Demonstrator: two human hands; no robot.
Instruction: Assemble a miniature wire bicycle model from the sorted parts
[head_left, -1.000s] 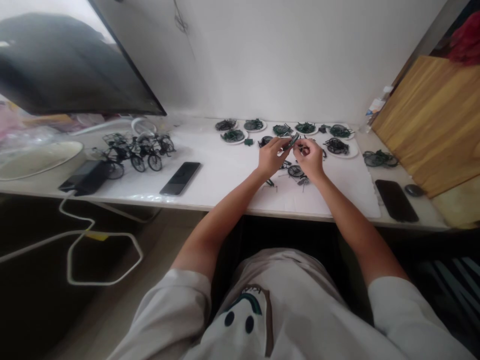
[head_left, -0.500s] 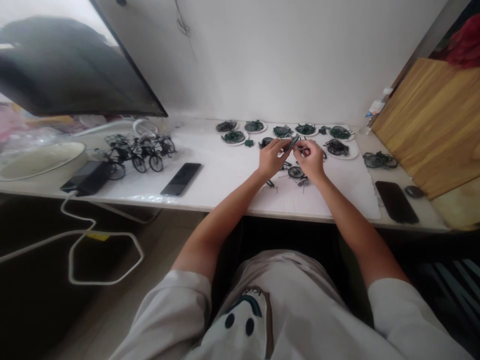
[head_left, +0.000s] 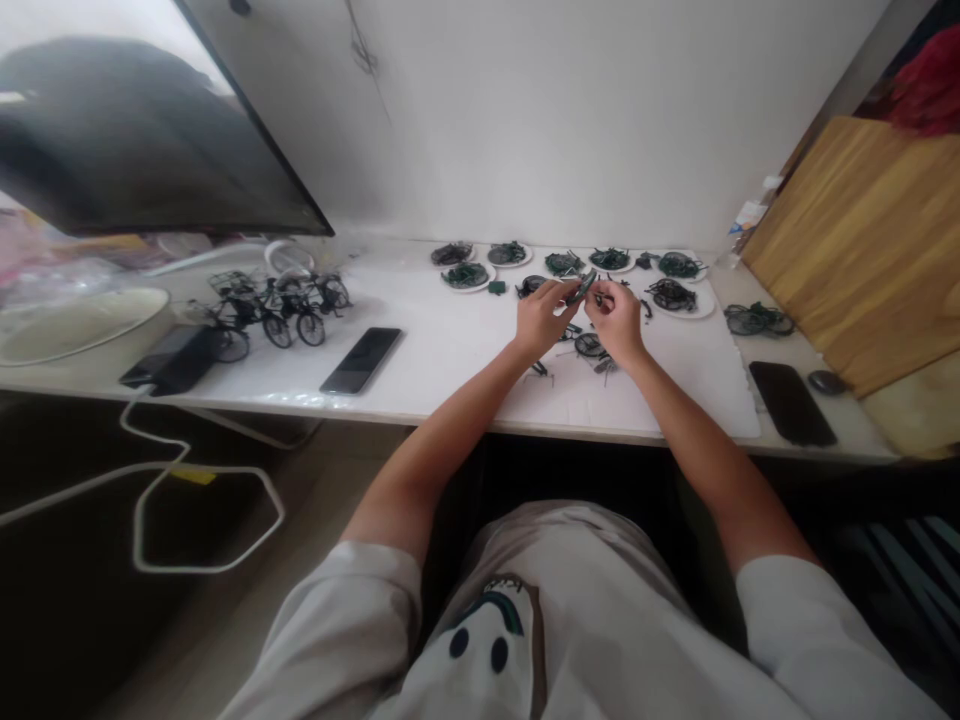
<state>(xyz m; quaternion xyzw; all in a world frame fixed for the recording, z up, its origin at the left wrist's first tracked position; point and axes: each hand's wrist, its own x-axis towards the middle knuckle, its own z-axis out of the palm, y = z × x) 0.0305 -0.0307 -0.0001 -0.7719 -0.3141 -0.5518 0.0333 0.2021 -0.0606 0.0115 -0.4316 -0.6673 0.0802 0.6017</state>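
Observation:
My left hand [head_left: 544, 312] is closed in a pinch on a slim dark green model bicycle part [head_left: 581, 288], raised above the table. Close beside it, my right hand [head_left: 619, 320] has its fingers bent together at the part's right end; what they pinch is too small to make out. Below the hands lie a small spoked wheel [head_left: 589, 345] and other dark pieces, partly covered by the fingers. Several white plates [head_left: 701, 309] with dark green and black bicycle parts [head_left: 672, 294] stand behind and to the right.
Assembled miniature bicycles [head_left: 277, 308] stand at left, near a black adapter box [head_left: 174, 355] and a white basin [head_left: 82, 325]. One phone [head_left: 361, 360] lies left of my arms, another phone [head_left: 792, 403] at right. A wooden board [head_left: 862, 250] leans at the right edge.
The right hand has shifted slightly left and its fingers have turned a little around the held piece. The left hand stays nearly in place. The view has moved slightly.

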